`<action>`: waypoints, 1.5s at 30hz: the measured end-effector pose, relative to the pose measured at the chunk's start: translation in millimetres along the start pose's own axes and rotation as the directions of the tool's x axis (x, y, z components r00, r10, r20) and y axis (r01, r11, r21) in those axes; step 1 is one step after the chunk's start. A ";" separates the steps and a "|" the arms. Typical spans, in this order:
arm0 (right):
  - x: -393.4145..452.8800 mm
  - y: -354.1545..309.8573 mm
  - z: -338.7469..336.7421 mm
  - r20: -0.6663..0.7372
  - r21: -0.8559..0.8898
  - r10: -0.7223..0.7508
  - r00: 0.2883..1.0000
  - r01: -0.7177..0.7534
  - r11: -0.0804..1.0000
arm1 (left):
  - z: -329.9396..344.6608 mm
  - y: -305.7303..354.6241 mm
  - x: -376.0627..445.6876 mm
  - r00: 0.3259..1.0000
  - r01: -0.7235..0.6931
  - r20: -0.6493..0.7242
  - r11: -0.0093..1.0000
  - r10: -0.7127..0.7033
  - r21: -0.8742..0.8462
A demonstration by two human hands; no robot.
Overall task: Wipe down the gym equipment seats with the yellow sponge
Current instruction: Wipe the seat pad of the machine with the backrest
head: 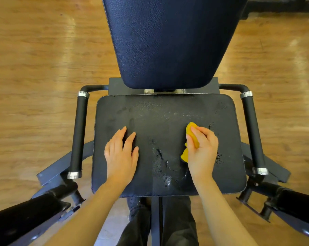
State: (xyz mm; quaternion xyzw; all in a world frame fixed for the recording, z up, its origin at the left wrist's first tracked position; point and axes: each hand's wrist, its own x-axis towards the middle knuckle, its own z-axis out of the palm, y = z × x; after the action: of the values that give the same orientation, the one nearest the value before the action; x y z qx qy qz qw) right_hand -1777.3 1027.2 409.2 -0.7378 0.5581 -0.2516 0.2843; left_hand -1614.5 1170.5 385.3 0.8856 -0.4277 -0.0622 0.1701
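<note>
Gripping the yellow sponge point(190, 139) with fingers curled round it, the right hand point(202, 148) presses it onto the black seat point(164, 118) at about four o'clock from the pad's centre, the sponge's long axis running from twelve toward six o'clock with its rounded end pointing at the backrest point(167, 41). The left hand point(121, 153) lies flat with fingers straight on the seat at about eight o'clock, holding nothing. Wet streaks point(163, 167) glisten between the hands, and black handles point(79, 134) flank the seat at three and nine o'clock above the wooden floor point(34, 68).
</note>
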 end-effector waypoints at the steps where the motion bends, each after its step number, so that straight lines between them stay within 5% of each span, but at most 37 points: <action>1: 4.7 -0.2 4.2 -0.008 -0.008 -0.008 1.000 0.008 1.000 | 2.4 -1.0 -5.9 1.000 -0.018 0.002 0.999 0.018 0.041; 6: -10.4 12.4 15.3 -0.050 -0.109 -0.058 0.997 0.052 0.993 | 7.5 -1.5 -8.5 0.999 -0.031 0.023 0.989 0.028 0.144; 14: -87.6 12.0 -2.0 -0.028 0.003 -0.018 0.999 0.018 1.000 | 6.3 -0.6 -8.9 0.999 -0.033 0.028 0.984 0.029 0.177; 24: -14.4 2.4 18.8 -0.056 0.032 -0.034 0.998 0.036 0.999 | 7.6 -2.0 -9.3 0.999 -0.046 0.018 0.979 0.043 0.199; 35: -103.8 6.0 9.6 0.012 -0.029 0.003 1.000 -0.003 1.000 | 9.9 -3.6 -9.2 0.999 -0.049 -0.007 0.979 0.051 0.200; 45: -33.4 -13.1 32.5 -0.022 -0.015 -0.061 0.998 0.061 0.998 | 7.7 -2.4 -8.6 0.999 -0.050 -0.004 0.978 0.052 0.200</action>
State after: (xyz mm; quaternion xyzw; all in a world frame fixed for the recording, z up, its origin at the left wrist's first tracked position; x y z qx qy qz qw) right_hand -1754.4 1066.8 393.5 -0.7538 0.5401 -0.2644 0.2651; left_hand -1620.1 1176.7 377.0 0.8871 -0.4537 -0.0104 0.0838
